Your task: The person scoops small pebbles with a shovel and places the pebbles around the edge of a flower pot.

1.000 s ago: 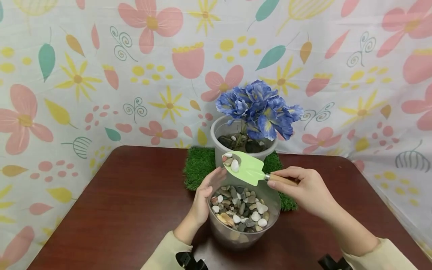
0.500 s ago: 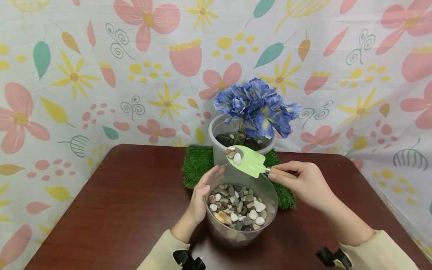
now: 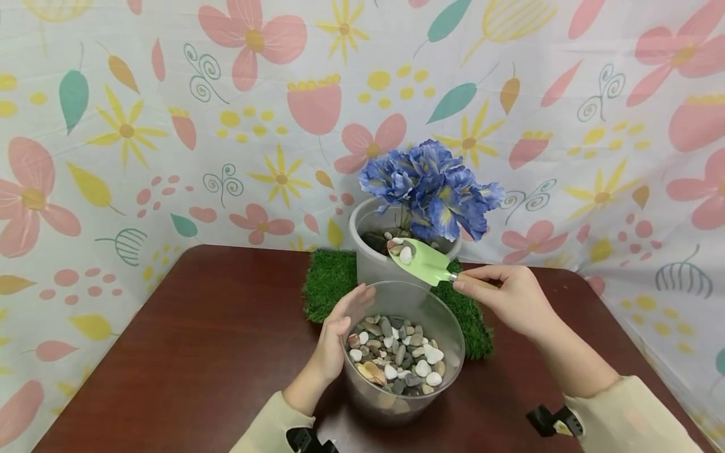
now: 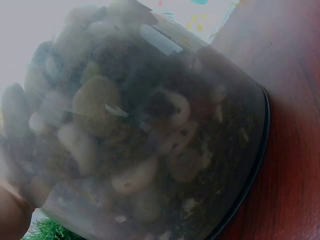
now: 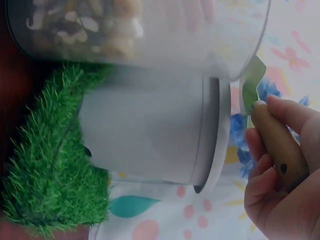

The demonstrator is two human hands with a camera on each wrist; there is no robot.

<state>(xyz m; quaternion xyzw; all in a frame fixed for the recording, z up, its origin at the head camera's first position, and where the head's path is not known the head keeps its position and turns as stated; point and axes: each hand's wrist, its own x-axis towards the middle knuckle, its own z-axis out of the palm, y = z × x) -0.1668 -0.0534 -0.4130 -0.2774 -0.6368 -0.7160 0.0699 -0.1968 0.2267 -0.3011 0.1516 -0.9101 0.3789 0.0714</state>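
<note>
My right hand (image 3: 512, 299) grips the wooden handle of a small green trowel (image 3: 426, 263). A few pebbles (image 3: 405, 254), white and brown, lie in its blade, which overlaps the front rim of the grey flower pot (image 3: 379, 267) in the head view. Blue flowers (image 3: 447, 192) stand in that pot above dark stones. Against the left side of a clear plastic bucket (image 3: 408, 406) rests my left hand (image 3: 334, 336), its fingers straight. Mixed pebbles and a shell (image 3: 370, 372) fill the bucket's lower part. From the left wrist, stones (image 4: 97, 105) show blurred through the bucket wall.
Under the flower pot lies a green artificial grass mat (image 3: 325, 283). Everything stands on a dark reddish-brown table (image 3: 226, 352). Behind the table hangs a white cloth (image 3: 255, 126) with a flower print. The bucket stands just in front of the pot.
My right hand has moved the loaded trowel forward and slightly right, from over the bucket's far rim to the flower pot's rim. My left hand stays at the bucket.
</note>
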